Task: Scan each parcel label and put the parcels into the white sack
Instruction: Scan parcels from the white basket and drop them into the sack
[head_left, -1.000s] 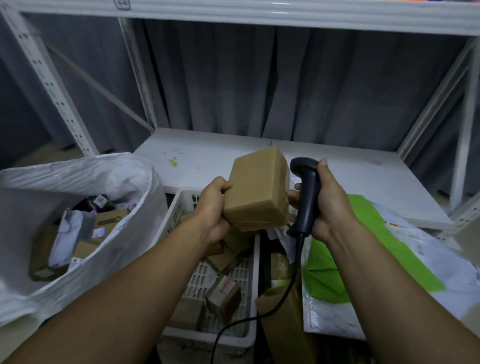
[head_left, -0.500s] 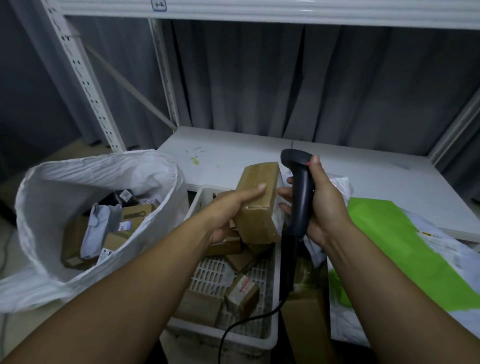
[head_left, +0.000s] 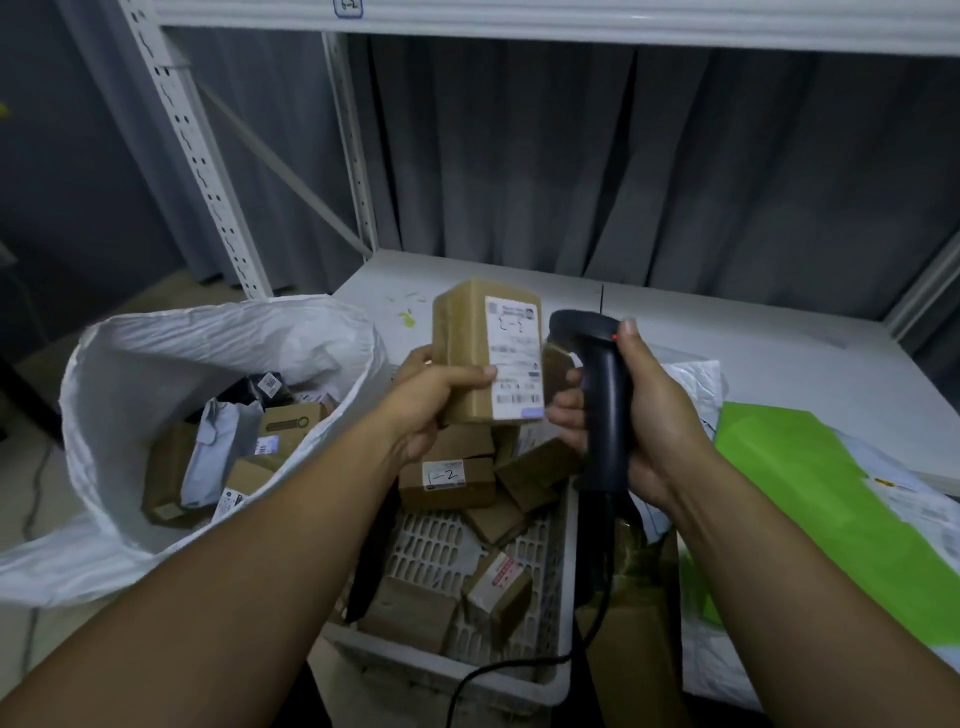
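Note:
My left hand (head_left: 434, 400) grips a brown cardboard parcel (head_left: 467, 353) upright above the crate, its white label (head_left: 514, 358) turned toward me. Right beside it, my right hand (head_left: 654, 410) holds a black corded barcode scanner (head_left: 597, 384) by the handle, head next to the label, a small red light showing on it. The white sack (head_left: 156, 358) stands open at the left with several parcels inside. Below my hands a white slotted crate (head_left: 558, 649) holds several more brown boxes, one marked "1-2" (head_left: 447, 480).
A white shelf surface (head_left: 779, 343) runs behind the crate, under a metal rack with a perforated upright (head_left: 197, 156). Green-and-white mailer bags (head_left: 810, 499) lie at the right. A brown box (head_left: 644, 649) stands beside the crate under the scanner cable. Grey curtain behind.
My left hand has turned the parcel so its label faces me and the scanner. The view has shifted left, showing more of the sack.

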